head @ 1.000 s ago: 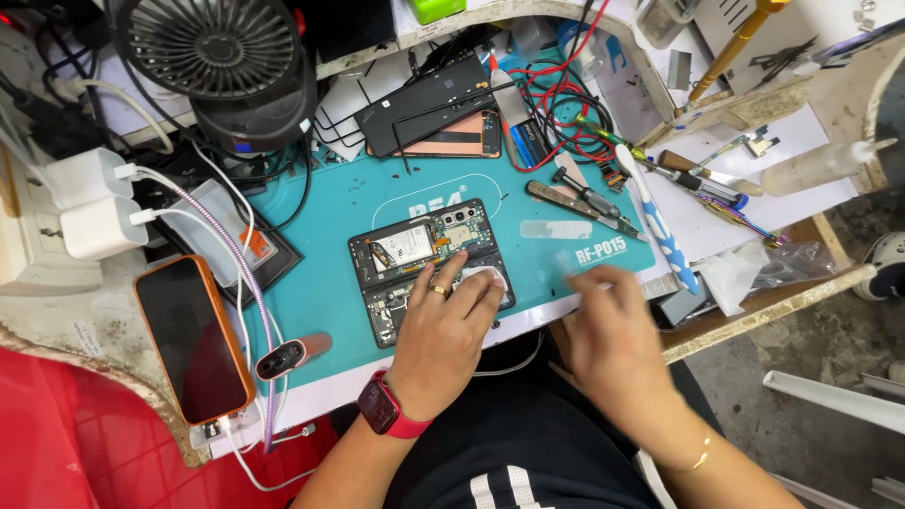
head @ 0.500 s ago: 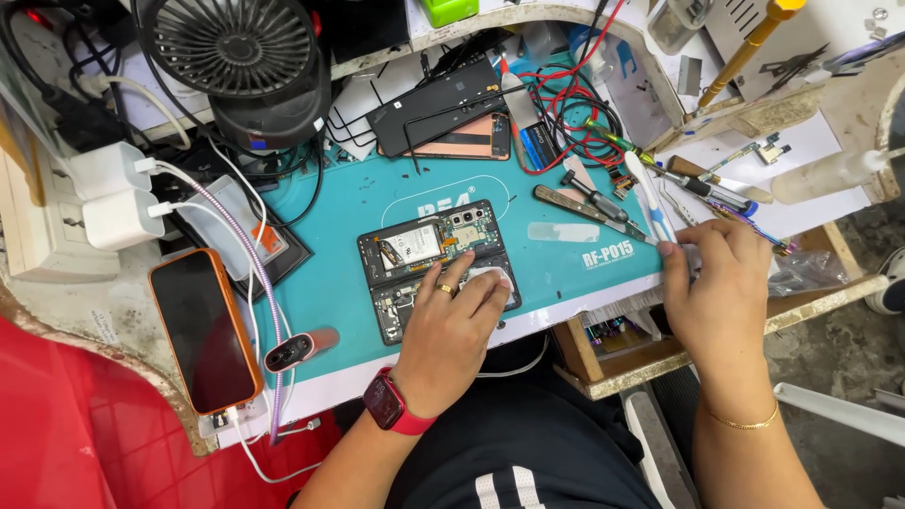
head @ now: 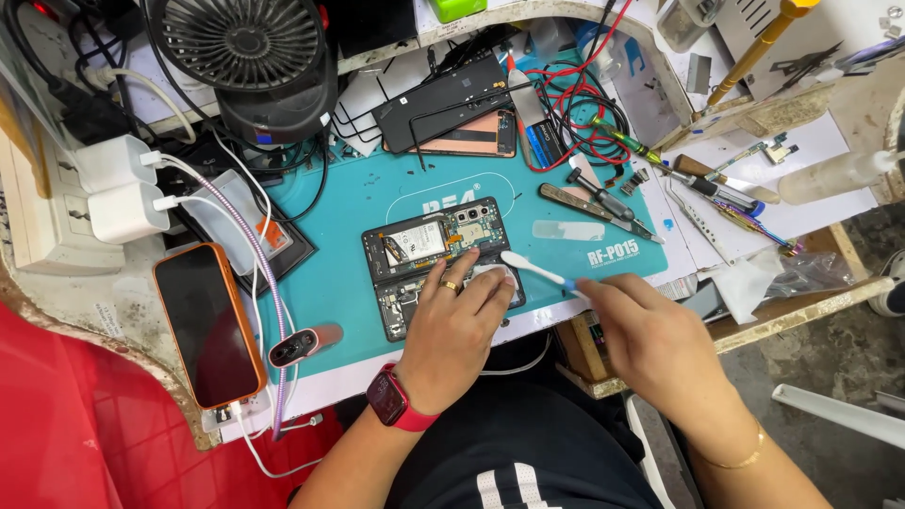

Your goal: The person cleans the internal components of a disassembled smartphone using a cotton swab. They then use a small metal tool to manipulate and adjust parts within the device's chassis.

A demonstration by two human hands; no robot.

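Observation:
An opened phone [head: 424, 247] with its back off lies on a teal work mat [head: 339, 273], its circuit boards showing. My left hand [head: 457, 325], with a ring and a red watch on the wrist, rests flat on the phone's lower right part. My right hand [head: 650, 339] grips a white and blue brush [head: 537, 270] by its handle. The brush head sits at the phone's right edge, next to my left fingertips.
A black fan [head: 247, 52] stands at the back. An orange-cased phone [head: 207, 325] lies at the left beside white chargers [head: 118, 193] and cables. Another dark phone [head: 452, 104], tweezers [head: 589, 209], screwdrivers and red wires crowd the back right. A small drawer [head: 589, 358] hangs open under the bench.
My right hand came back from the tools at the right with the brush and brought its head to the phone. My left hand stayed on the phone.

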